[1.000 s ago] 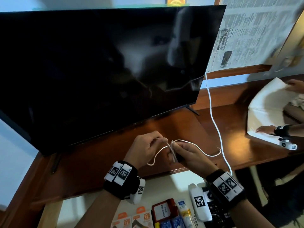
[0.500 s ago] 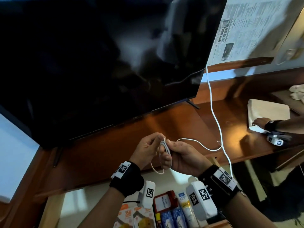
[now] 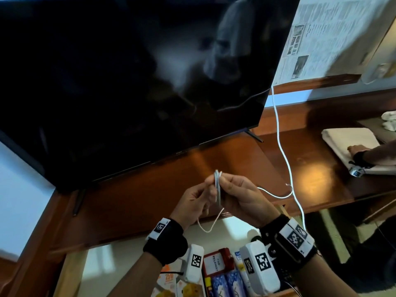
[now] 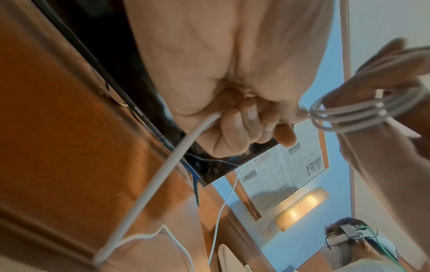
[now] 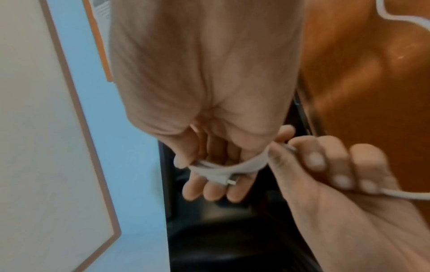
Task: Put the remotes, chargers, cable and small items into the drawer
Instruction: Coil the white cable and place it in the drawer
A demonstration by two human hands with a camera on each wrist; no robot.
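Observation:
Both hands hold a thin white cable [image 3: 218, 187] above the wooden TV stand [image 3: 132, 194]. My right hand [image 3: 237, 194] has several loops of the cable [image 5: 221, 168] wound round its fingers, plug end showing. My left hand [image 3: 192, 199] pinches the free strand [image 4: 163, 165] beside the coil [image 4: 353, 114]. A slack loop hangs below the hands [image 3: 211, 224], and a tail trails right over the stand. Beneath the hands the open drawer [image 3: 102, 266] holds a red card case [image 3: 216, 263], orange boxes [image 3: 169, 284], blue packs and a tube.
A large black TV [image 3: 128, 82] stands close behind the hands. A second white cord [image 3: 280, 146] drops from behind the TV across the stand. At the right another person's hand [image 3: 357, 150] rests on a folded white towel [image 3: 349, 140]. Newspaper [image 3: 332, 35] covers the wall.
The cable went from one wide open loop to a tight coil round my right fingers. Both hands rose slightly; the person at right folded the towel flat.

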